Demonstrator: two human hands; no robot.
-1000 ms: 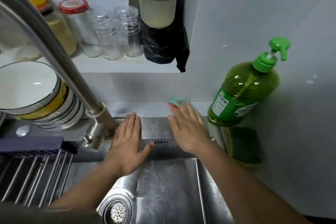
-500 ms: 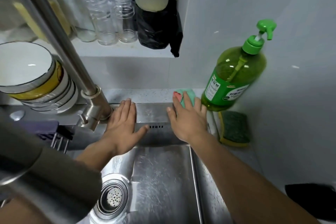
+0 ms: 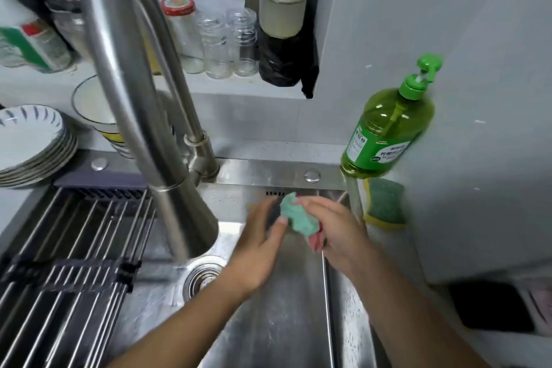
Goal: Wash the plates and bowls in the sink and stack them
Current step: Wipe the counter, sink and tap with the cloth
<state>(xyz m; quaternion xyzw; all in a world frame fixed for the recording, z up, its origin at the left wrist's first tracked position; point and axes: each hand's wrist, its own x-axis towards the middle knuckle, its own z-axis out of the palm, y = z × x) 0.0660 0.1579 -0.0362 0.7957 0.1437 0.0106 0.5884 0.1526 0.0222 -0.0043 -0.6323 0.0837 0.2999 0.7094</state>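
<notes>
Cloth (image 3: 298, 218) bunched in right hand (image 3: 337, 230) over sink (image 3: 283, 323); left hand (image 3: 257, 245) touches it, grasp too blurred to tell. Loose hold could drop it onto drain (image 3: 200, 278).

I see a pale counter (image 3: 15, 203) left of the sink (image 3: 268, 174) carrying stacked plates (image 3: 27, 136) and, behind them, stacked bowls (image 3: 89, 104); right of the sink stands a green soap bottle (image 3: 388, 134), a sponge (image 3: 385, 203) just before it; the window ledge (image 3: 233, 89) holds glass jars (image 3: 213, 45).
</notes>
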